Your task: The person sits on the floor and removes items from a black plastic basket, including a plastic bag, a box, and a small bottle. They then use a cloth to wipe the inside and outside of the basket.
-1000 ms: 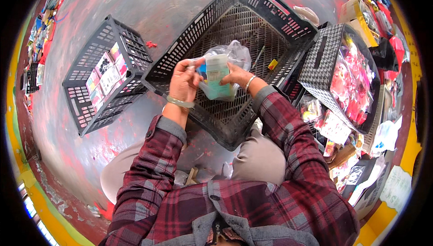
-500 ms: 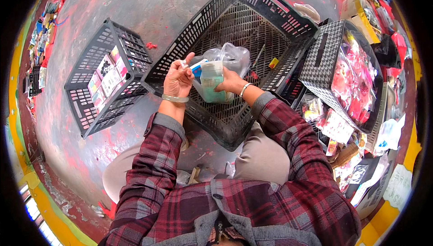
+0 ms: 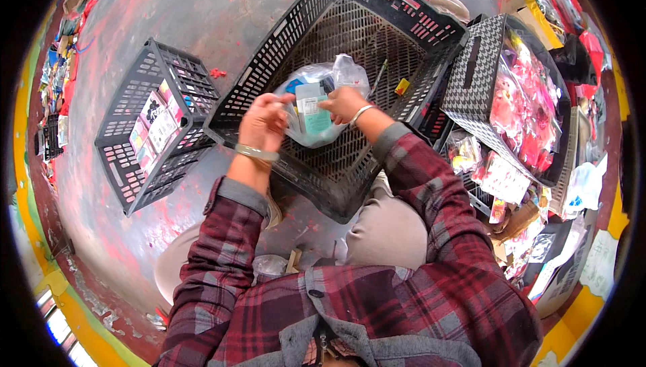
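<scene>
A clear plastic bag [image 3: 314,139] sits inside the large black crate [image 3: 323,189] in front of me. In it lies a flat pale-green and grey pack [image 3: 315,118], with a blue item [image 3: 293,86] and something dark beside it. At the bag's left rim is my left hand [image 3: 264,123], fingers curled and closed on the plastic. My right hand [image 3: 348,105] is at the opposite rim, closed on the plastic, its fingertips next to the pack's right edge. Part of the bag stands up crumpled behind my right hand.
On the left a smaller black crate [image 3: 145,172] lies tipped, holding printed packs [image 3: 158,128]. To the right, a houndstooth box [image 3: 469,74] stands near pink bagged goods [image 3: 521,108]. A yellow piece [image 3: 402,87] and a thin stick [image 3: 379,76] lie in the large crate.
The pale-green pack has gone down into the bag, and my right hand has let go of it. My left fingers, raised and spread before, have curled in at the bag's rim.
</scene>
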`<action>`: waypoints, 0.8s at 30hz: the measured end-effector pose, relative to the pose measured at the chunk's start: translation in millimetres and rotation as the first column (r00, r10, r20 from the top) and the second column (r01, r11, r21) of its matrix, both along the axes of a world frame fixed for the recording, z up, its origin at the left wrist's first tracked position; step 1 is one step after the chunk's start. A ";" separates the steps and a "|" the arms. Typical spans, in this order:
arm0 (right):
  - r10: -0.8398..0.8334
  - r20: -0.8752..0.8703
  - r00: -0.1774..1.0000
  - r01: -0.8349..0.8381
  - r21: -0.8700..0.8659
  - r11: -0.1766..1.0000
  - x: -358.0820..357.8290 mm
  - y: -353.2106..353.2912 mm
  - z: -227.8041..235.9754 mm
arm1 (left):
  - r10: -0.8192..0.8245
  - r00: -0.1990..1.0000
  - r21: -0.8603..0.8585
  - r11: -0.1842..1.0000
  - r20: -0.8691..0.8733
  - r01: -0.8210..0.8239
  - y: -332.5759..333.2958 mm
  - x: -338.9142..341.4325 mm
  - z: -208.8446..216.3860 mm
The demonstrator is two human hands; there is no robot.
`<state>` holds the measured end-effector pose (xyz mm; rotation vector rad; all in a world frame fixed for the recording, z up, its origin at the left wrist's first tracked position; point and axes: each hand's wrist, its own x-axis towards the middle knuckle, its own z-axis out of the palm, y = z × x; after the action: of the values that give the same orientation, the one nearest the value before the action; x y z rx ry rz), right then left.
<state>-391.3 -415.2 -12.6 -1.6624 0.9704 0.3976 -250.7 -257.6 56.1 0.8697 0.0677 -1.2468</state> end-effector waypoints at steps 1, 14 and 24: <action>-0.111 0.086 0.990 0.102 0.102 0.990 1.4 -8.2 15.3 | 0.053 0.996 -0.007 0.999 -0.071 -0.054 7.8 20.9 -2.3; -0.327 -0.482 0.813 0.110 -0.424 0.899 -26.8 -103.5 -123.7 | 0.248 0.952 0.307 0.934 -0.179 -0.186 44.7 42.1 38.6; -0.544 -0.331 0.771 0.330 -0.522 0.786 -26.1 -107.1 -114.1 | 0.318 0.932 0.334 0.909 -0.173 -0.248 75.3 30.0 41.3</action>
<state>-417.4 -522.3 -126.7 -1.6755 1.9030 0.2618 -220.7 -182.3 97.3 0.9431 0.5666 -1.0664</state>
